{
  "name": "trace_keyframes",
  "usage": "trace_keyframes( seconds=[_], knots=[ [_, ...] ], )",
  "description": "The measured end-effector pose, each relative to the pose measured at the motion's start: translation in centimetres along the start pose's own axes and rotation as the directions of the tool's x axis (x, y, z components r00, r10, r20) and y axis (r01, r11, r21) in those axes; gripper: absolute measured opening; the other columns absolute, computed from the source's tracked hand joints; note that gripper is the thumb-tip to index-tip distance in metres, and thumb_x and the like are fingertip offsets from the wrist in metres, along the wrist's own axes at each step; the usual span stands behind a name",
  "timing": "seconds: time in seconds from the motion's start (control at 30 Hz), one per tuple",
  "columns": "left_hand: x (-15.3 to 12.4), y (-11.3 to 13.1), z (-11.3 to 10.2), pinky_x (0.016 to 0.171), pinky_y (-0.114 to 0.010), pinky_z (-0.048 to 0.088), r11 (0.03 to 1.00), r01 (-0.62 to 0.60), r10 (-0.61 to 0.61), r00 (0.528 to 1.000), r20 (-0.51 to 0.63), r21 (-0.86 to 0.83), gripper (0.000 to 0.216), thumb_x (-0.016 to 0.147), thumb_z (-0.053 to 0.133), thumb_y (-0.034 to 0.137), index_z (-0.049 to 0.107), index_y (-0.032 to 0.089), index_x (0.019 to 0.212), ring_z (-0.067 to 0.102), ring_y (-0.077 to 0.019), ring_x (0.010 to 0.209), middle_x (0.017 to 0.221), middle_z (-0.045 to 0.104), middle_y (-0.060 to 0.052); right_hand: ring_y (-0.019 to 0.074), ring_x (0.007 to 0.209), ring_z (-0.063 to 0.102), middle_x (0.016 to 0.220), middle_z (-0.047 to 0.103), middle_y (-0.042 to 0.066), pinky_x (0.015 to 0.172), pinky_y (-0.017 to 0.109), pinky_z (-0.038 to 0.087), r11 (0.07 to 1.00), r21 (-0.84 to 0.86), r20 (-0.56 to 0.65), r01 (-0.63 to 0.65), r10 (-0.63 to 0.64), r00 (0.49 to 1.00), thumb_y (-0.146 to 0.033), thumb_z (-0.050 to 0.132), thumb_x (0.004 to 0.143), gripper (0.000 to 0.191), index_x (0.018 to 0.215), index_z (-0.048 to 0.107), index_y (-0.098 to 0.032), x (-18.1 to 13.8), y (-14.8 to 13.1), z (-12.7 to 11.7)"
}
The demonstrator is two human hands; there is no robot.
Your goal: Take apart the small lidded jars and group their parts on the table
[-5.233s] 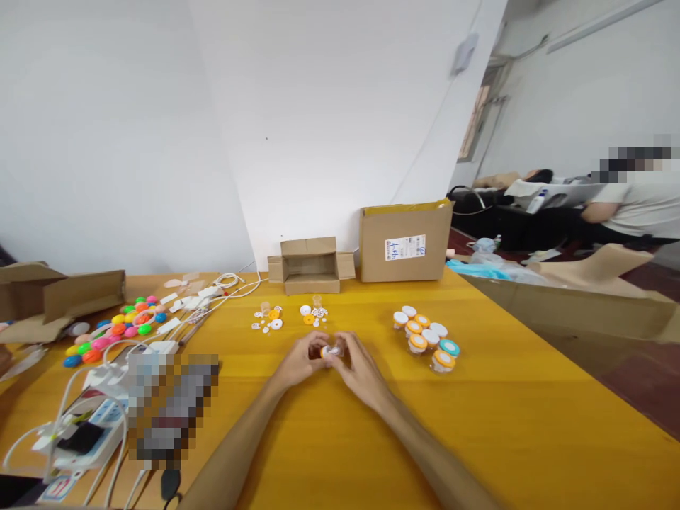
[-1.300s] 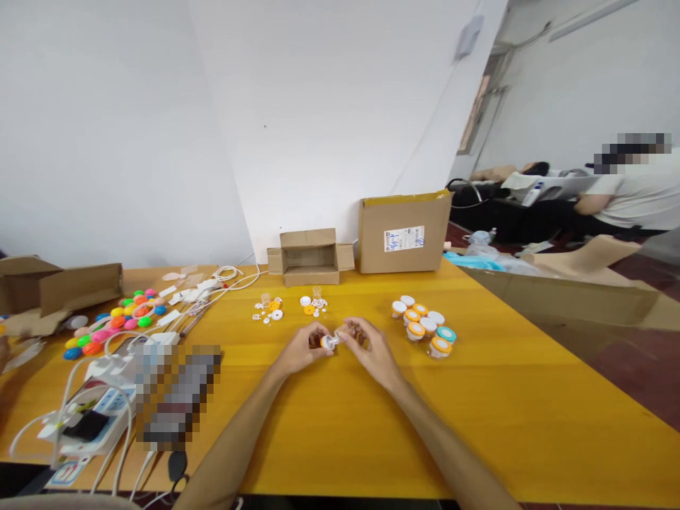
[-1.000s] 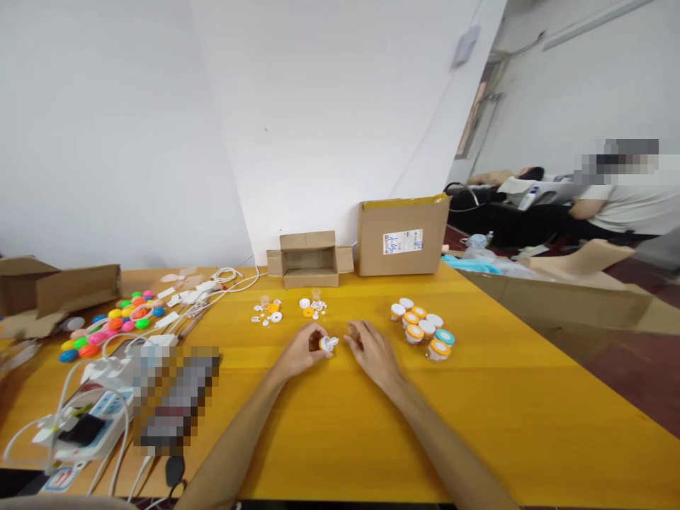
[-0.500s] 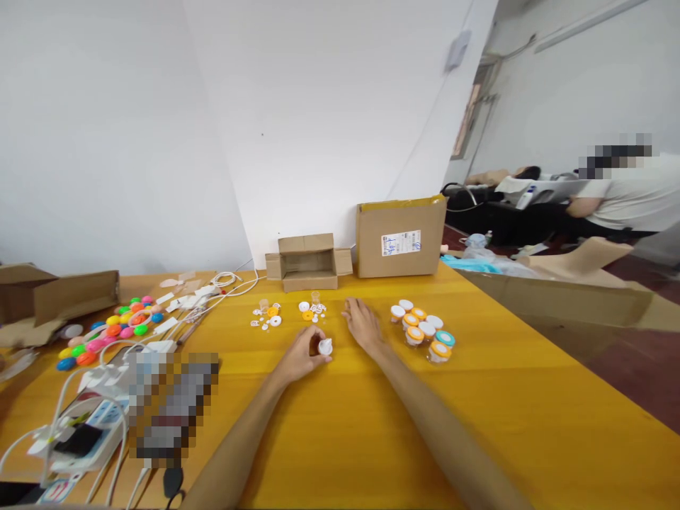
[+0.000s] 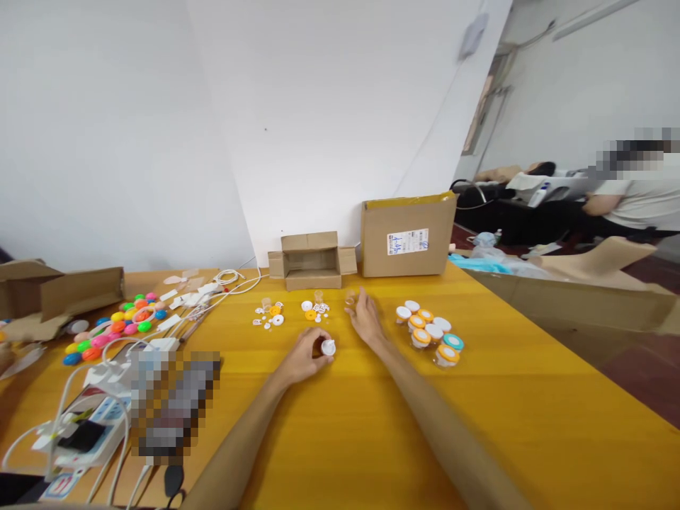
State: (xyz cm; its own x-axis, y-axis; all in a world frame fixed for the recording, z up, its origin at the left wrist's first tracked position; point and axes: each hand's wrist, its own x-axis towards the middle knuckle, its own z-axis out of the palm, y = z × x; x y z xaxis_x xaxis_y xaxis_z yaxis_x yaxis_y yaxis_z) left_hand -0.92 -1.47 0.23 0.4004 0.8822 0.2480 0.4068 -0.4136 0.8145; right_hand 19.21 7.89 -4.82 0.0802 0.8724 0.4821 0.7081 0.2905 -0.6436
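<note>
A small white round plastic piece (image 5: 328, 347) is between the curved fingers and thumb of my left hand (image 5: 304, 356), low over the table. Farther forward, the fingers and thumb of my right hand (image 5: 367, 322), slightly blurred, are at a small clear plastic cup (image 5: 350, 297) and seem to pinch it. Beyond my left hand lie two groups of small parts: a yellow ring (image 5: 310, 315), a white ring (image 5: 278, 320), little white pieces and clear cups (image 5: 266, 303). To the right of my right hand stand several clear capsules with orange, white and teal lids (image 5: 452, 341).
At the back are an opened small carton (image 5: 312, 263) and a taped box (image 5: 409, 237). Colourful balls (image 5: 114, 329), power strips (image 5: 98, 432), cables and a blurred-out dark device (image 5: 180, 407) lie left. A person in a white shirt (image 5: 645, 198) sits at the right, beyond a large carton.
My right hand's fingers have shifted and a clear cup now shows by them. The left hand keeps its hold on the white piece. The whole view has turned slightly left.
</note>
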Motion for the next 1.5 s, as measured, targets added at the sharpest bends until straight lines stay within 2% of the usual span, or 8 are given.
trace_keyframes(
  seconds=[0.17, 0.3, 0.47, 0.6, 0.73, 0.9, 1.17, 1.5],
  knots=[
    [-0.1, 0.3, 0.0, 0.090, -0.034, 0.043, 0.997, -0.046, 0.046, 0.999, 0.007, 0.060, 0.022, 0.071, 0.065, 0.013, 0.063, 0.020, 0.092, 0.056, -0.0199, 0.090, 0.094, 0.064, -0.003, 0.0328, 0.117, 0.057, 0.123, 0.060, 0.018, 0.103, 0.050, 0.043, 0.999, -0.010, 0.004, 0.043, -0.043, 0.999, -0.022, 0.054, 0.081, 0.056, 0.135, 0.040, -0.015, -3.0, -0.5, -1.0],
    [0.0, 0.3, 0.0, 0.086, -0.033, 0.045, 0.996, -0.049, 0.048, 0.999, 0.003, 0.070, 0.021, 0.072, 0.065, 0.014, 0.063, 0.020, 0.092, 0.057, -0.0196, 0.088, 0.093, 0.064, -0.003, 0.0295, 0.117, 0.058, 0.123, 0.062, 0.014, 0.103, 0.048, 0.045, 0.994, 0.107, 0.045, 0.034, -0.039, 0.998, -0.020, 0.053, 0.080, 0.050, 0.130, 0.046, -0.021, -5.2, -1.3, -1.9],
    [0.1, 0.3, 0.1, 0.085, -0.032, 0.046, 0.997, -0.072, 0.073, 0.997, -0.027, 0.033, 0.020, 0.073, 0.066, 0.015, 0.065, 0.020, 0.092, 0.059, -0.0190, 0.087, 0.091, 0.066, -0.002, 0.0235, 0.101, 0.065, 0.107, 0.069, 0.007, 0.093, 0.041, 0.051, 0.933, 0.359, 0.145, 0.024, -0.082, 0.986, -0.024, 0.052, 0.085, 0.027, 0.111, 0.058, -0.024, -7.3, -3.8, -3.0],
    [0.1, 0.4, 0.2, 0.080, -0.029, 0.047, 0.996, -0.079, 0.079, 0.997, -0.021, -0.034, 0.016, 0.077, 0.066, 0.020, 0.064, 0.018, 0.093, 0.059, -0.0170, 0.081, 0.089, 0.066, -0.002, 0.0196, 0.085, 0.063, 0.096, 0.067, 0.004, 0.082, 0.035, 0.053, 0.890, 0.452, 0.191, 0.057, -0.160, 0.968, -0.031, 0.054, 0.088, 0.016, 0.101, 0.061, -0.024, -8.0, -6.4, -4.1],
    [0.1, 0.5, 0.3, 0.074, -0.026, 0.047, 0.995, -0.086, 0.085, 0.996, -0.028, -0.053, 0.013, 0.077, 0.065, 0.022, 0.063, 0.017, 0.089, 0.057, -0.0151, 0.076, 0.084, 0.063, -0.001, 0.0177, 0.080, 0.060, 0.091, 0.062, 0.002, 0.079, 0.031, 0.050, 0.897, 0.424, 0.200, 0.123, -0.225, 0.953, -0.029, 0.058, 0.088, 0.009, 0.095, 0.062, -0.024, -8.0, -7.8, -5.0],
    [0.1, 0.7, 0.5, 0.074, -0.026, 0.048, 0.991, -0.082, 0.082, 0.997, -0.007, -0.102, 0.013, 0.075, 0.067, 0.022, 0.063, 0.017, 0.086, 0.057, -0.0149, 0.077, 0.083, 0.063, -0.001, 0.0183, 0.083, 0.060, 0.090, 0.062, 0.002, 0.079, 0.030, 0.049, 0.887, 0.425, 0.190, 0.181, -0.283, 0.940, -0.022, 0.054, 0.089, 0.009, 0.092, 0.062, -0.025, -8.1, -7.9, -5.3],
    [0.3, 0.3, -0.2, 0.081, -0.030, 0.051, 0.925, 0.101, -0.083, 0.994, 0.064, -0.366, 0.032, 0.068, 0.079, 0.033, 0.066, 0.018, 0.093, 0.064, -0.0180, 0.085, 0.090, 0.070, -0.004, 0.0166, 0.070, 0.059, 0.080, 0.065, -0.001, 0.071, 0.029, 0.049, 0.902, 0.425, 0.239, 0.077, -0.193, 0.952, -0.020, 0.053, 0.085, 0.008, 0.086, 0.059, -0.024, -8.0, -7.1, -4.9],
    [0.4, 0.1, -0.1, 0.083, -0.031, 0.052, 0.879, 0.208, -0.173, 0.978, 0.119, -0.430, 0.038, 0.061, 0.086, 0.036, 0.070, 0.017, 0.090, 0.067, -0.0184, 0.081, 0.083, 0.073, -0.003, 0.0183, 0.081, 0.060, 0.084, 0.065, 0.002, 0.076, 0.028, 0.047, 0.896, 0.400, 0.238, 0.191, -0.303, 0.923, -0.012, 0.049, 0.087, 0.019, 0.082, 0.064, -0.023, -8.1, -7.3, -5.0]
  ],
)
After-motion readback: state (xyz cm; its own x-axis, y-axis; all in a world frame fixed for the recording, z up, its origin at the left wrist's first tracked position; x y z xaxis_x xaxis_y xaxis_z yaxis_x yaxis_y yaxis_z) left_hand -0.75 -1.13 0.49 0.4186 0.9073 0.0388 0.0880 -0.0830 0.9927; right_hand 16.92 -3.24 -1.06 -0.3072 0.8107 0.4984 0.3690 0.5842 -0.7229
